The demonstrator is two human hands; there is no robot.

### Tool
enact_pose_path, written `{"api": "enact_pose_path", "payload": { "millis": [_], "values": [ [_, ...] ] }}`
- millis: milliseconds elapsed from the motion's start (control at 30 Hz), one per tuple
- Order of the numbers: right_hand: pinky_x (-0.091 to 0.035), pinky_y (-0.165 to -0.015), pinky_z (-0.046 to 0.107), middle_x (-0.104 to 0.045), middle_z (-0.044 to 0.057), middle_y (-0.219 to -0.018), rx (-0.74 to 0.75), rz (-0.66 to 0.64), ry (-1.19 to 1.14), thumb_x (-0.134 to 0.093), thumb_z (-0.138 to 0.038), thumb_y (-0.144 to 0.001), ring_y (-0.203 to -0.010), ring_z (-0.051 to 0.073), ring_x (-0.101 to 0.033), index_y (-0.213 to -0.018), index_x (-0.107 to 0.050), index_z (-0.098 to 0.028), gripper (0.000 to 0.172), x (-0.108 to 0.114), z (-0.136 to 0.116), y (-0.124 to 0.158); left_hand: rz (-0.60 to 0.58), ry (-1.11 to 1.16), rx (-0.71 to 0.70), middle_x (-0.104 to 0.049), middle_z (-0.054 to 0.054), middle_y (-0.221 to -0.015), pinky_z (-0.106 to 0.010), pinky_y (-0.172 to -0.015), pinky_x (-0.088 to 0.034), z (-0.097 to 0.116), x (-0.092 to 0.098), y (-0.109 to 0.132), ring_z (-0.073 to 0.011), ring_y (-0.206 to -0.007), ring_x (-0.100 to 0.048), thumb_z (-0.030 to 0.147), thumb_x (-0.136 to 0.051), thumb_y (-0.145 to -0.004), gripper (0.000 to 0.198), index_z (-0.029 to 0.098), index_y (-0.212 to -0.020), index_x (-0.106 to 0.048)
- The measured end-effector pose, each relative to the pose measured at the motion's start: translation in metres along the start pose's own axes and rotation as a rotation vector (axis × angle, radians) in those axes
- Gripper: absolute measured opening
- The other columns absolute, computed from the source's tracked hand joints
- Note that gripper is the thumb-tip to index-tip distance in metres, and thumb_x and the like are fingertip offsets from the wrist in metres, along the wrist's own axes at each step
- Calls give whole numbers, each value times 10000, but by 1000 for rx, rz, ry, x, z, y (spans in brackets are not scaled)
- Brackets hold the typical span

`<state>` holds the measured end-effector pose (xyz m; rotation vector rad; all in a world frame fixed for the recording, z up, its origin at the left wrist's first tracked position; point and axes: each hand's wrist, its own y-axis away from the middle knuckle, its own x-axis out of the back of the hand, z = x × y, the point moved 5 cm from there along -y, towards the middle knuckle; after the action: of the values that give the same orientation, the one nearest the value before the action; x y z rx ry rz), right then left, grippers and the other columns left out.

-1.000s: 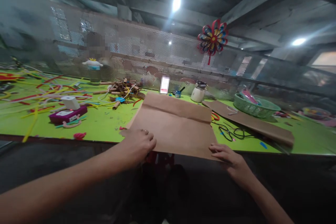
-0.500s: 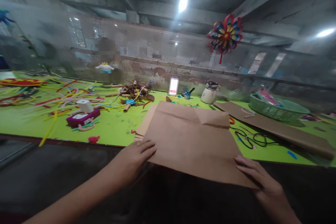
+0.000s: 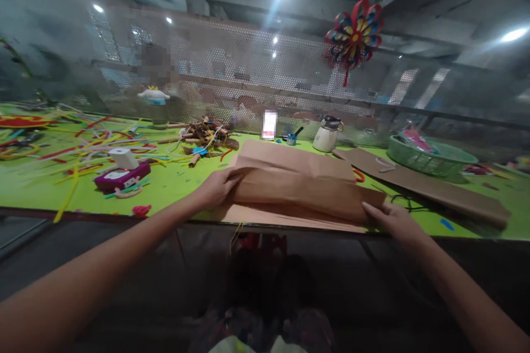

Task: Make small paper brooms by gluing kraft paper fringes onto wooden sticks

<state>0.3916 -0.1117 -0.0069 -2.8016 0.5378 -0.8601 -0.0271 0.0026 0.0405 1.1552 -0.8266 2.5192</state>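
A sheet of brown kraft paper (image 3: 298, 188) bends upward between my two hands, its near edge lifted and curved back over the rest of it. My left hand (image 3: 221, 185) pinches the paper's left side, and my right hand (image 3: 391, 218) grips its right corner with the thumb on top. Under it, more brown sheets (image 3: 281, 218) lie flat along the table's front edge. Some fingertips of both hands are hidden behind the paper.
On the green table (image 3: 174, 193) stand a purple power strip (image 3: 122, 175) with a white plug, a heap of brown rolls (image 3: 207, 135), and a pale kettle (image 3: 326, 137). Right of the paper lie a long brown strip (image 3: 430, 187) and a green basket (image 3: 434, 157). Colourful pipe cleaners (image 3: 68, 157) spread at left.
Both hands have moved forward and up in the view, carrying the paper's near edge away from me. The sheet was nearly flat before; now it curls, and sheets beneath it show.
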Motion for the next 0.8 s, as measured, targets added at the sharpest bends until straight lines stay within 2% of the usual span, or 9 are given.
{"api": "enact_pose_path", "payload": {
  "millis": [100, 200, 367, 400, 467, 567, 667, 733, 800],
  "values": [
    [-516, -774, 380, -723, 65, -845, -30, 128, -78, -663, -447, -634, -843, 275, -645, -799, -715, -186, 313, 0, 4, -13, 124, 30, 2, -681, -94, -1025, -329, -823, -428, 3, -1, -18, -234, -903, -602, 392, -456, -826, 406, 148, -1092, -641],
    [-500, -812, 367, -717, 71, -853, -79, 246, -137, -665, -428, -627, -876, 263, -635, -808, -693, -175, 313, 2, 18, -18, 179, 126, -8, -686, -83, -957, -311, -793, -438, 10, 5, -28, -214, -860, -598, 405, -473, -812, 386, 116, -983, -663],
    [-521, -718, 371, -692, 68, -740, -132, 450, -314, -639, -463, -635, -754, 248, -639, -742, -624, -170, 312, 9, 44, -10, 350, 181, 88, -663, -79, -886, -290, -738, -444, 2, 16, -15, -180, -810, -579, 439, -447, -823, 388, 112, -922, -632],
    [-521, -685, 370, -683, 68, -709, -135, 488, -296, -634, -476, -633, -729, 249, -635, -705, -607, -170, 316, 10, 45, -8, 331, 135, 129, -662, -84, -850, -288, -711, -442, -1, 13, -11, -180, -783, -579, 433, -443, -824, 382, 111, -895, -636],
    [-513, -646, 364, -668, 77, -664, -130, 536, -194, -627, -480, -624, -706, 256, -624, -646, -581, -172, 312, 11, 40, -3, 165, 3, 176, -656, -89, -752, -287, -656, -431, -1, -5, -6, -185, -714, -579, 420, -448, -820, 369, 110, -811, -649],
    [-495, -654, 365, -669, 105, -679, -114, 568, 17, -584, -484, -630, -725, 270, -615, -648, -586, -169, 316, 10, 27, 0, -92, -174, 88, -669, -121, -810, -297, -672, -437, 18, -42, -9, -219, -768, -597, 444, -487, -794, 371, 117, -820, -661],
    [-475, -660, 372, -667, 118, -688, -100, 570, 119, -541, -523, -633, -735, 281, -610, -692, -610, -144, 390, 9, 23, -1, -104, -348, 64, -624, -195, -1053, -358, -799, -440, 43, -71, -25, -311, -1012, -552, 486, -509, -775, 458, 91, -960, -648],
    [-461, -642, 369, -657, 120, -663, -113, 550, 184, -518, -544, -639, -728, 288, -609, -708, -627, -120, 443, 9, 26, -1, -110, -365, 105, -619, -218, -1042, -375, -797, -446, 54, -87, -38, -335, -1014, -556, 458, -548, -760, 454, 65, -966, -643],
    [-451, -631, 363, -656, 127, -668, -145, 516, 267, -491, -546, -663, -738, 298, -615, -744, -647, -100, 480, 10, 30, -2, -125, -374, 157, -640, -201, -965, -344, -753, -463, 57, -99, -49, -306, -935, -602, 307, -597, -741, 325, 57, -943, -645]
  ]
}}
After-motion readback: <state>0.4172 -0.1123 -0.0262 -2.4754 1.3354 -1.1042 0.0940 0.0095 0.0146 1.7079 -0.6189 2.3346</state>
